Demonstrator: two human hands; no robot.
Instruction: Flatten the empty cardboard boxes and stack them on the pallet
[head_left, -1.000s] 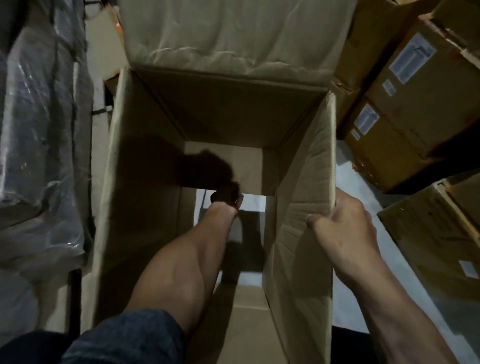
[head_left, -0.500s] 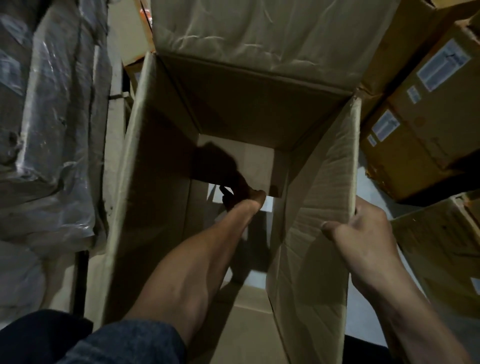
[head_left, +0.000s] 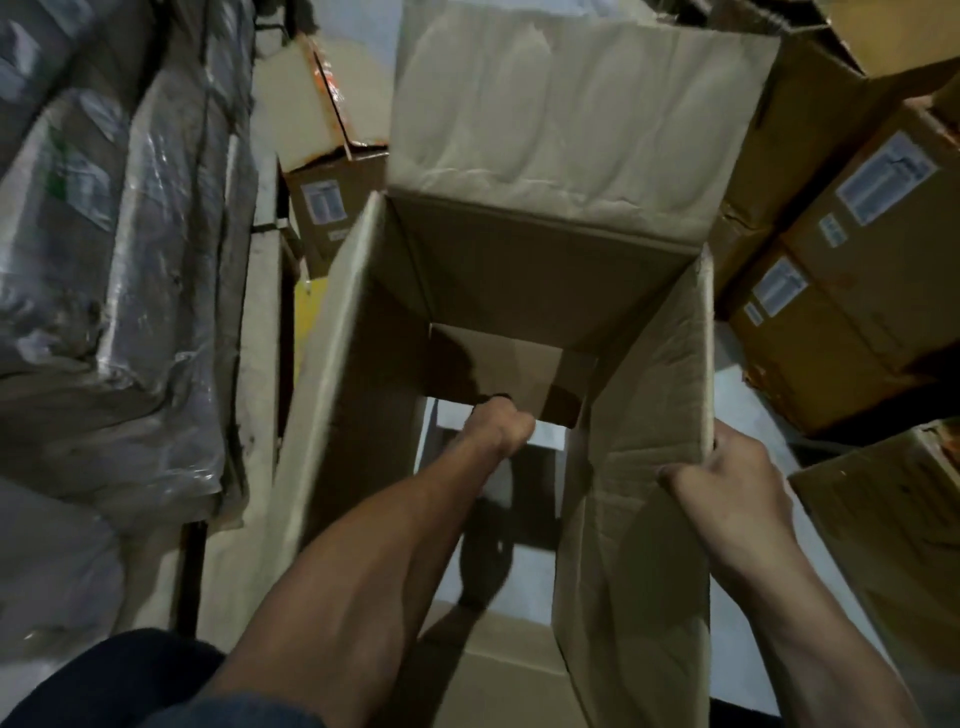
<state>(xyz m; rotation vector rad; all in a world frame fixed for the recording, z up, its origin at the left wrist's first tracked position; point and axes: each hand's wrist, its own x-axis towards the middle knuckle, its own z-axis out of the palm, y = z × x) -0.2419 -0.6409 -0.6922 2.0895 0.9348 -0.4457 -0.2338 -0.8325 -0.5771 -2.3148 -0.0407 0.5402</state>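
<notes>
Tipped the box (head_left: 634, 519) further right, left hand (head_left: 501, 423) gripping its bottom flap, right hand (head_left: 737, 478) clamping its right wall.

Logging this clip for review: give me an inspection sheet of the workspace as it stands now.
Surface: pale floor, seen also through the box bottom.
Job's things: open cardboard box, upright, not flattened, bottom flaps parted.
Clutter: labelled brown boxes at right; plastic-wrapped bundles at left.
Hands: left hand deep inside at the bottom flaps, grip unclear; right hand grips the box's right wall.
Cables: nothing seen.
Surroundings: dim storage area; pallet not identifiable.
</notes>
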